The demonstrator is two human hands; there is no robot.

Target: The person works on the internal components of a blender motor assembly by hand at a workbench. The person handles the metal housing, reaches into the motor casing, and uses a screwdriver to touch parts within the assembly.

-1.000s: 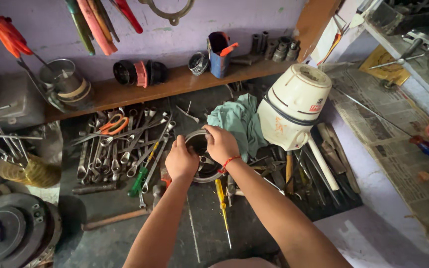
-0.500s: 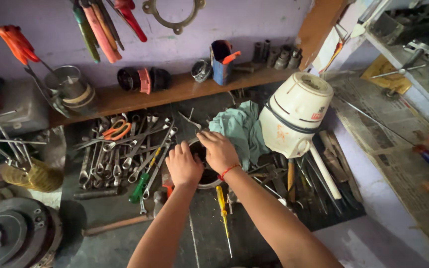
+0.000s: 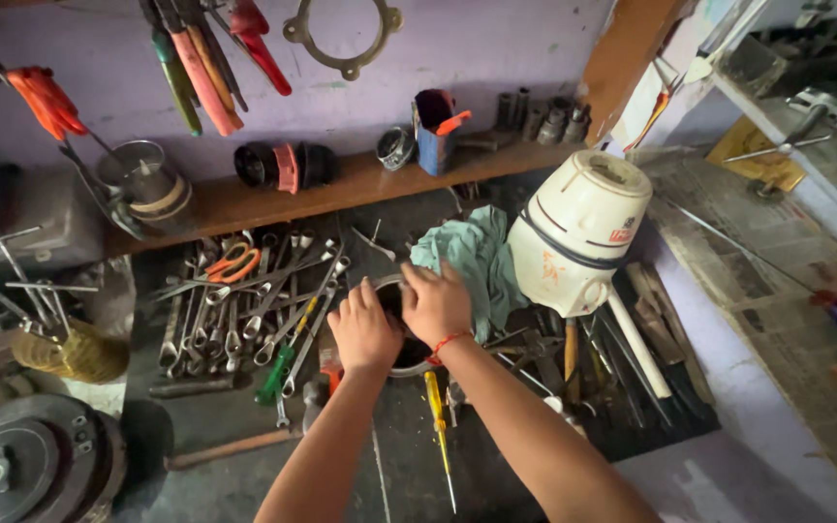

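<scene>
Both hands pressing down on a round metal ring lying near the middle of the dark counter. Left hand covering the ring's left rim, fingers curled over the edge; right hand, with a red thread at the wrist, spread over its top and right rim. Both grips closing on the ring, though how tightly the fingers are clamping underneath is hidden by the palms.

Lying just left of the ring: a spread of spanners with orange-handled scissors on top, toward the counter's back-left part. Touching the ring's right side: a crumpled teal rag. Just beyond the rag, tilting toward the right edge: a cream plastic appliance housing. Pointing toward the near edge, just below the right wrist: a yellow-handled screwdriver.

Judging by the look: the ring being stiff steel, fairly heavy for its size, probably oily and so slippery. Best hold seeming to be opposite sides of the rim, fingertips hooking under the lip, rather than pinching the smooth top face.
</scene>
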